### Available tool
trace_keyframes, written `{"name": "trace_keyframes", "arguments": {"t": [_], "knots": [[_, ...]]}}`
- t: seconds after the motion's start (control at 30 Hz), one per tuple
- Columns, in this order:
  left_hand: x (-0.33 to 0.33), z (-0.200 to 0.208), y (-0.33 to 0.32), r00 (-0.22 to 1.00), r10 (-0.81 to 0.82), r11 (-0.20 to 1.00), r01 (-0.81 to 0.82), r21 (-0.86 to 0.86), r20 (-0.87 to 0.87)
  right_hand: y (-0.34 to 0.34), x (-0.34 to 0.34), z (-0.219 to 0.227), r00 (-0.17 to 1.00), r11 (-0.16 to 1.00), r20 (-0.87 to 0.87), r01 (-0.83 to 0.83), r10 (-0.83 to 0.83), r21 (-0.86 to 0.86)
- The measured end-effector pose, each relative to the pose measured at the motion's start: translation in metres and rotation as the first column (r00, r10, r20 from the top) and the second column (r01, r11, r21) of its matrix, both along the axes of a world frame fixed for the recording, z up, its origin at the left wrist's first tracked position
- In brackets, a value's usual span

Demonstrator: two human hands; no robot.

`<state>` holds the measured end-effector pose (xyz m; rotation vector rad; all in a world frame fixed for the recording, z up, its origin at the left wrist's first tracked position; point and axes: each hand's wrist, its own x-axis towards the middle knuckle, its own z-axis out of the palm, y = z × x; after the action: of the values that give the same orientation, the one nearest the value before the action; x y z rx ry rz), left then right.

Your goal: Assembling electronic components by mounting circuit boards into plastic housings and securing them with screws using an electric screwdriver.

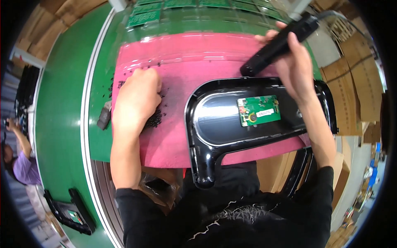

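Observation:
My right hand (295,70) is wrapped round a black electric screwdriver (275,47), its cable running off at the upper right. The tool slants down to the left above the rim of a glossy black plastic housing (215,105). In the housing's recess lies a green circuit board (260,110) with a white label. Over on the left, my closed left hand (138,97) is at the pink mat (175,74), among small black screws (154,120). Its fingertips are turned away, so whatever they pinch is hidden.
Clear plastic trays (178,47) with several green boards (144,17) lie beyond the mat. A dark block (104,118) sits by my left wrist. On the green bench at the left rests another black housing (70,213). A person (27,165) in purple works farther left; cardboard boxes (351,78) stand right.

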<state>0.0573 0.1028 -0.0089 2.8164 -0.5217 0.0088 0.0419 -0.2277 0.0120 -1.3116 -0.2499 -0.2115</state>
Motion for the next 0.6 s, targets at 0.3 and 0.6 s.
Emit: {"name": "trace_keyframes", "arguments": {"t": [0.3, 0.6], "knots": [[-0.009, 0.038, -0.035, 0.978, -0.206, 0.839, 0.155, -0.522, -0.041, 0.006, -0.031, 0.032, 0.983, 0.87, 0.179, -0.064, -0.028, 0.488], [-0.037, 0.024, -0.066, 0.786, -0.619, 0.367, 0.295, -0.882, 0.005, 0.046, -0.081, 0.048, 0.983, 0.871, 0.178, -0.051, -0.043, 0.489]]}}
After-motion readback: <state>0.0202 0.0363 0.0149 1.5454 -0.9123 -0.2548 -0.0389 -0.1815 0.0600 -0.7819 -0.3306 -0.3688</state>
